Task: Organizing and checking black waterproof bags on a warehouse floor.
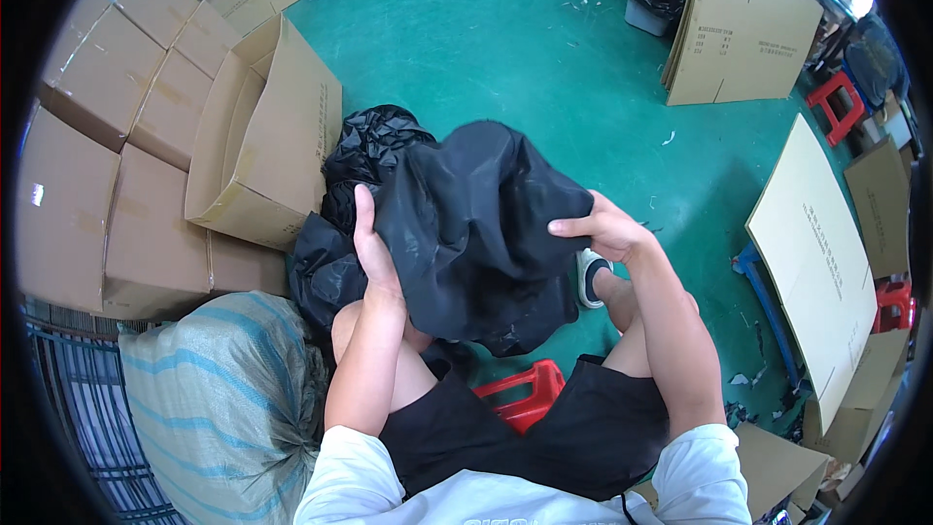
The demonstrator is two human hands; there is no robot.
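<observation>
A crumpled black piece of thin, slightly glossy fabric [476, 224] is held up in front of me, above my knees. My right hand [612, 228] grips its right edge, the thumb on top and the fingers partly hidden behind. At the left edge, my left hand [377, 248] supports the cloth; its thumb points up beside the fabric, while the other fingers are out of sight behind it. More crumpled black material [374, 146] lies in a heap beyond my left hand, beside an open carton.
Brown cartons [146, 117] are stacked at left, with an open carton [262, 136] beside them. A tied woven sack [219, 389] sits near left. Between my legs shows a red stool [525, 397]. Cardboard sheets [743, 34] stand far right; another panel [816, 262] leans at right.
</observation>
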